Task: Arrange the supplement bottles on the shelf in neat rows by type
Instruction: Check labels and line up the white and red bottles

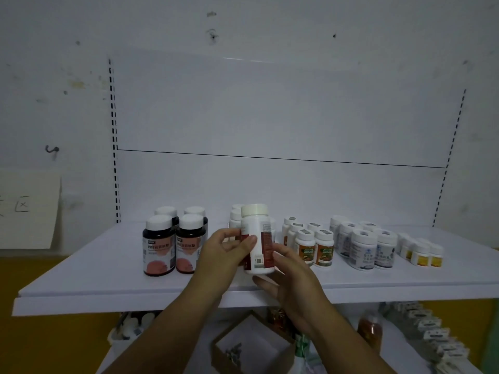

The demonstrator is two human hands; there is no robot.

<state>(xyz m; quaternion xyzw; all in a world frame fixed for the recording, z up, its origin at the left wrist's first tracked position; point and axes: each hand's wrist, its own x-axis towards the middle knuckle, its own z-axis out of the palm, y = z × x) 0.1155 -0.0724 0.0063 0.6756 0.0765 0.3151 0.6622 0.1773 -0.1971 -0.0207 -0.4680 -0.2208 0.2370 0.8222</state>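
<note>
A tall white bottle with a red label [258, 238] is held upright just above the white shelf [108, 268], gripped from both sides. My left hand [224, 252] has thumb and fingers on its left side; my right hand [291, 279] cups its lower right and base. Behind it stand more white bottles of the same kind [235, 218]. To the left are several dark bottles with pink labels [159, 245]. On the right come rows of small white bottles with orange-green labels [314, 247], white bottles with blue labels [363, 248], and tiny yellow-labelled bottles [422, 253].
The shelf's back panel [270, 117] rises behind the bottles with slotted uprights at both sides. Below the shelf lie an open cardboard box [243, 344], an amber bottle [370, 330] and rows of small boxes [437, 336]. A paper note [27, 209] hangs on the left wall.
</note>
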